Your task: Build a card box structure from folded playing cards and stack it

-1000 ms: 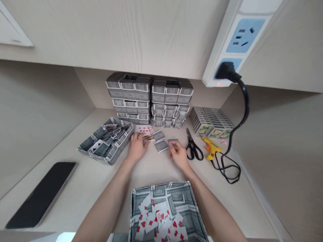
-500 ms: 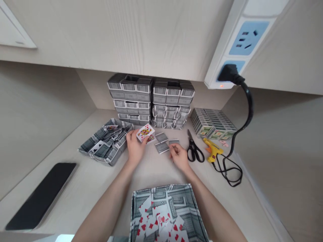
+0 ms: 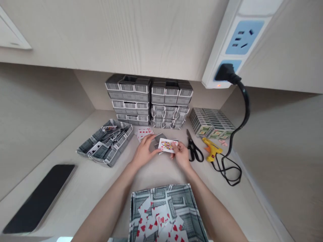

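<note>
My right hand (image 3: 181, 154) pinches a red face playing card (image 3: 166, 145) by its right end, face up. Beside that card's left end, my left hand (image 3: 144, 151) has its thumb and fingers apart; the thumb tip is close to the card's lower corner, and whether it touches I cannot tell. Under and behind the held card, grey-backed cards (image 3: 159, 137) lie face down on the desk, partly covered. Just beyond my left fingers are red diamond cards (image 3: 144, 133), face up.
A tray made of grey cards (image 3: 114, 158) holds loose cards on the left; another card-made box (image 3: 161, 190) is near me. Stacked card boxes (image 3: 131, 94) stand behind. Scissors (image 3: 193, 148), a yellow glue gun (image 3: 212, 150) with cord, and card decks (image 3: 212, 121) are right. A black phone-like slab (image 3: 40, 198) lies left.
The face card has passed from my left hand to my right, moving rightward over the face-down cards. My left hand has shifted right and opened; red cards now lie behind it.
</note>
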{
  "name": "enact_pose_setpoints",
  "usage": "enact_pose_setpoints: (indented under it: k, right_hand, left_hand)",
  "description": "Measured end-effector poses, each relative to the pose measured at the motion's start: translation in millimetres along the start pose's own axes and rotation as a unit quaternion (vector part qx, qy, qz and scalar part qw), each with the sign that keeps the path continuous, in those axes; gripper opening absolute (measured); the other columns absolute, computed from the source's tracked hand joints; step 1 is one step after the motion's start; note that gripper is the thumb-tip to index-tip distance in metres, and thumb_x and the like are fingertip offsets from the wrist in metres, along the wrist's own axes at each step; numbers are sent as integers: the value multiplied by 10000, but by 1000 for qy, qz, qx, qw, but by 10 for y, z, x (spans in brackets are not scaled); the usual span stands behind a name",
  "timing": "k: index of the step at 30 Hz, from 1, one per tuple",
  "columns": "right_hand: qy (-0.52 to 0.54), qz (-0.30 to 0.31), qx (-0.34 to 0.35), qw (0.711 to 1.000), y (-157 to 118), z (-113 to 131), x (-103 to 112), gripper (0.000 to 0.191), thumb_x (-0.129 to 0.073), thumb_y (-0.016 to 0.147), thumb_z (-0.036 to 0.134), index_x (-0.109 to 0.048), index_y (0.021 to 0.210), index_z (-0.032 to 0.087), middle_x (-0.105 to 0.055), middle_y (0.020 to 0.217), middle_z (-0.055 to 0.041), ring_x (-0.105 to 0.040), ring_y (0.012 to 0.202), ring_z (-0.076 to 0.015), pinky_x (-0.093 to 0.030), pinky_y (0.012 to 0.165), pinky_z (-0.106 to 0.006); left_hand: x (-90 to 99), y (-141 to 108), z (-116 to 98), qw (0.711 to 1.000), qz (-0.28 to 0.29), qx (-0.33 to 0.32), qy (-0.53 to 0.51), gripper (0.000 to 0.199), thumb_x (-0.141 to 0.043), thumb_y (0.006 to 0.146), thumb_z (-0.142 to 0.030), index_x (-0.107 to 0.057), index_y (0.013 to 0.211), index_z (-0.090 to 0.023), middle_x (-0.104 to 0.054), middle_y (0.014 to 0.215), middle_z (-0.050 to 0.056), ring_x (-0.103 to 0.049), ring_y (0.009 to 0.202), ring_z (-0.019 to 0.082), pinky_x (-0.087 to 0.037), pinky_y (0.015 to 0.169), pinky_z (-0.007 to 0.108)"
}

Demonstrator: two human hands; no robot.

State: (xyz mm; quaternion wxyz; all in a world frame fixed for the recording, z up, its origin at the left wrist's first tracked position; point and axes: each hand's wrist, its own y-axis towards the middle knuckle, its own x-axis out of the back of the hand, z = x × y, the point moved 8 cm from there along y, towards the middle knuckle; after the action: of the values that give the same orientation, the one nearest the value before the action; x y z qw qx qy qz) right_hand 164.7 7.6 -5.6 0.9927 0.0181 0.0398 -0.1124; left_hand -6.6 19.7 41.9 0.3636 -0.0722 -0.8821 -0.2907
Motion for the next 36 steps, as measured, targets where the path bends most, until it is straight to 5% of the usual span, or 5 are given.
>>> enact_pose_setpoints:
  k: [5,15,22,29,36]
  right_hand:
    - [-4,6,-5,1000,2,-1,-8,357,-558,710,535,-509,739,183,-515,387,50,-428,292,-103,-331,316,-217]
    - [4,13,-10,1000,25,-44,-21,339,-589,693,502,-520,776,181,-529,425,51,-449,311,-107,-356,332,-226]
    - [53,60,-35,996,27,-66,-93,317,-614,682,442,-487,836,196,-618,530,20,-556,405,-149,-460,422,-271]
    - [112,157,-39,980,-55,2,-290,342,-633,674,418,-547,921,197,-678,828,-28,-641,707,-196,-522,601,-317]
    - [113,104,-31,988,-3,-43,-220,353,-672,636,415,-594,890,183,-689,841,-46,-638,775,-228,-516,676,-351]
  left_hand:
    - [14,-3,350,991,-21,83,99,612,-595,723,-349,-380,1249,-121,-416,1282,156,-348,1215,283,-304,1008,420]
    - [55,-19,392,978,-45,156,129,454,-608,690,-297,-509,1118,-184,-563,1071,121,-455,1037,320,-383,843,461]
    - [347,-47,169,972,-215,92,36,494,-595,707,-249,-428,1166,-174,-501,1113,105,-464,1067,240,-378,910,400]
    - [27,-24,-213,995,-86,-20,-44,409,-596,739,-285,-459,1117,-210,-497,1171,83,-449,1123,213,-375,947,404]
    - [-7,-31,-302,994,-55,-50,-75,255,-631,712,-317,-592,944,-220,-466,1178,75,-431,1138,215,-367,965,397]
